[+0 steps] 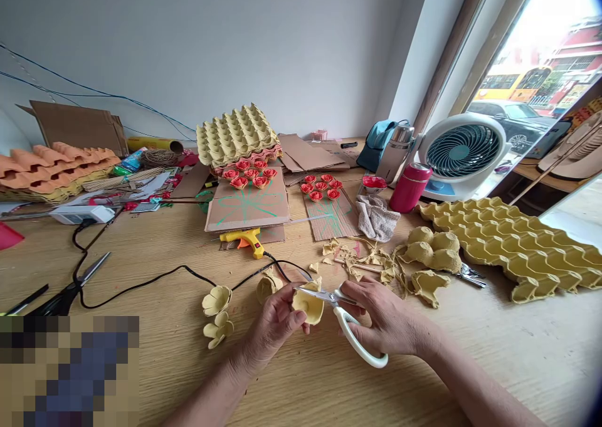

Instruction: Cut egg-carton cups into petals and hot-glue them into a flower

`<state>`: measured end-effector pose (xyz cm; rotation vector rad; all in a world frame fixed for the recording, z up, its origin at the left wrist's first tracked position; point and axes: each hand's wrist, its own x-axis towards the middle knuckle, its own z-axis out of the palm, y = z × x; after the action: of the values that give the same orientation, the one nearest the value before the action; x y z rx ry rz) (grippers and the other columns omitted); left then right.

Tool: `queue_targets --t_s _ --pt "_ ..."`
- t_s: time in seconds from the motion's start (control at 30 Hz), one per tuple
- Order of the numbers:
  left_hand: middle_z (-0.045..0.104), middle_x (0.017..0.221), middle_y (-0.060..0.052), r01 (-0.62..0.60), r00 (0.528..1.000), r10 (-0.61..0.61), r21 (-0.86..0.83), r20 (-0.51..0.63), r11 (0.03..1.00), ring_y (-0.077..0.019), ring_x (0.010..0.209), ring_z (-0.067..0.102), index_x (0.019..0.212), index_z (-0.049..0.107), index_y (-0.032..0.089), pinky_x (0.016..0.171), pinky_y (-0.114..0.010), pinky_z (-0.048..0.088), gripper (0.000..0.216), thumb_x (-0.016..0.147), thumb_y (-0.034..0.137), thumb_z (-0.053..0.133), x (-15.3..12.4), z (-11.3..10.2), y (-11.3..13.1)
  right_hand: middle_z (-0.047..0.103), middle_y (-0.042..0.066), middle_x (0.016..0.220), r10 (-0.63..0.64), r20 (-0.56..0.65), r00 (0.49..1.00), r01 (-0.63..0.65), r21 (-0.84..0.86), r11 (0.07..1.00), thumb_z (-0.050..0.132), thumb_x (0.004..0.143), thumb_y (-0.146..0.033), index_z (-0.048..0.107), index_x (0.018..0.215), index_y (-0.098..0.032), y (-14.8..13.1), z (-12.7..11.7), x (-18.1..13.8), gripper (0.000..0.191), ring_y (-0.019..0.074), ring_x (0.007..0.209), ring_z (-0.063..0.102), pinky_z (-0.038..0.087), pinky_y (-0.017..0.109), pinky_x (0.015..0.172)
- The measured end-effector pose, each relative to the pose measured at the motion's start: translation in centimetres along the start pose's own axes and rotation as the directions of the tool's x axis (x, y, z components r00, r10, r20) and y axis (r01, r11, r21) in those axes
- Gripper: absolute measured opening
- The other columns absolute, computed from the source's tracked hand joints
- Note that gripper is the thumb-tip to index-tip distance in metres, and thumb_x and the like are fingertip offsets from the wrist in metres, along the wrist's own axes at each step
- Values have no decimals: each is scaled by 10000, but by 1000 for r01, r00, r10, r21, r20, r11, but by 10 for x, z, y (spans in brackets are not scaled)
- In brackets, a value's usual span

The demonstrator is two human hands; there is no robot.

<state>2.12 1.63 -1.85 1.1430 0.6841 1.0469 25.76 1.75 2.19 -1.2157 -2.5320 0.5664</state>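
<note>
A yellow carton cup (308, 308) is gripped in the left hand (274, 325), fingers closed round it, at the near middle of the worktop (141, 245). White-handled scissors (333, 300) are clamped in the right hand (386, 319), with the blades laid across the cup's rim. Just left, two cut petal shapes (216, 300) are seen. A black cable (185, 266) is run close behind the hands, below the glue gun (245, 239). Scraps (362, 261) and a yellow egg tray (517, 248) are spread out to the right.

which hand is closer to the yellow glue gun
Left. The left hand, holding a carton cup, sits just below the glue gun in the picture; the right hand, gripping the scissors, is farther off to its right.
</note>
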Motion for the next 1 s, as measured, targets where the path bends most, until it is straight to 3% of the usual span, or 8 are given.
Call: queue_targets --t_s 0.43,0.6,1.0 --pt "610 823 -29 -13 999 15 -59 41 998 -150 717 536 966 742 211 612 -254 509 333 819 510 756 -2 -1 3 518 -22 680 9 12 1000 -9 -1 1000 568 899 -272 385 724 -224 1 0 -1 258 142 628 437 329 284 654" --pt "618 887 -10 -17 1000 18 -50 14 999 -159 756 566 1086 696 273 636 -261 536 363 823 518 745 -2 -2 1 533 -11 698 18 21 1000 -17 -13 1000 550 935 -323 398 731 -224 4 0 0 273 152 655 454 319 276 641" --pt "637 921 -14 -17 997 10 90 78 996 -139 731 584 1137 681 249 629 -238 561 425 803 495 774 0 -7 -6 532 -13 718 -13 -7 1000 13 -40 999 536 927 -355 398 759 -227 1 2 0 252 155 649 451 327 293 687"
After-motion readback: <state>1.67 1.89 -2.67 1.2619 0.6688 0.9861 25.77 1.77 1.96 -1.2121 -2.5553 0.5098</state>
